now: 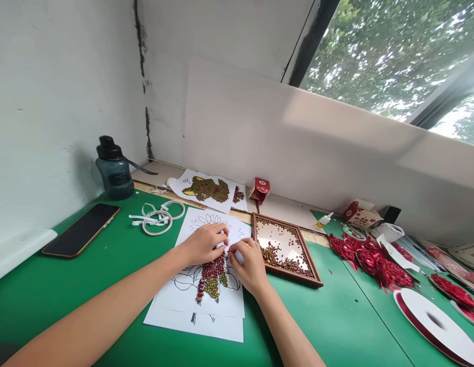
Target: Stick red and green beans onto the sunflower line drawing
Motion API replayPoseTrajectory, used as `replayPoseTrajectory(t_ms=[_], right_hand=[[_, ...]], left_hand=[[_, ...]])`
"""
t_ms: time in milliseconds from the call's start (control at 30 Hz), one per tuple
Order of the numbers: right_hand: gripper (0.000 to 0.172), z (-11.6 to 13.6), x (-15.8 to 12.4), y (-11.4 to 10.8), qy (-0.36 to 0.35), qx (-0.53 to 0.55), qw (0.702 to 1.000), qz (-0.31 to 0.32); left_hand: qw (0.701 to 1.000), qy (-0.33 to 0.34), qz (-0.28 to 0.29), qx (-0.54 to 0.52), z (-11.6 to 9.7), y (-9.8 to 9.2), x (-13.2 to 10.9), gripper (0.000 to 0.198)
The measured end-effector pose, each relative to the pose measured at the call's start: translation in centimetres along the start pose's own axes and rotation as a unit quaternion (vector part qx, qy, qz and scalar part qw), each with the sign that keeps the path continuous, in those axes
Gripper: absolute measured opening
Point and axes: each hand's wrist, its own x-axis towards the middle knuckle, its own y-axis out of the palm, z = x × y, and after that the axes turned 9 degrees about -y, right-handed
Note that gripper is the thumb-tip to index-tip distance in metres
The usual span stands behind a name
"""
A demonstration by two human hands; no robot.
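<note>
On the green table (128,250), my left hand (204,243) and right hand (249,262) curl narrowly over the paper (232,298); whether they pinch anything I cannot tell. I seem to be arranging beans (213,270) on the paper, next probably needing gentle nudging

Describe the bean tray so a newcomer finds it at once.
On the green table, find the white paper beneath the person's hands. Just beyond the right hand, beside the paper's right edge, lies a shallow rectangular tray. Unlike the flat sheets beside it, it is brown-rimmed and holds scattered dark red and greenish beans.
</note>
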Motion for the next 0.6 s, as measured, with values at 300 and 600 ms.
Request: replayPoseTrajectory(t_ms=[300,600], right_hand=[[0.014,0.59,0.02,0.12,-0.015,-0.037,0.999,0.012],[0.013,0.59,0.07,0.16,-0.017,-0.048,0.998,0.029]], left_hand=[[1.000,-0.011,0.016,-0.007,0.41,0.43,-0.02,0.007],[1.000,-0.010,0.025,-0.015,0.42,0.61,-0.11,0.006]])
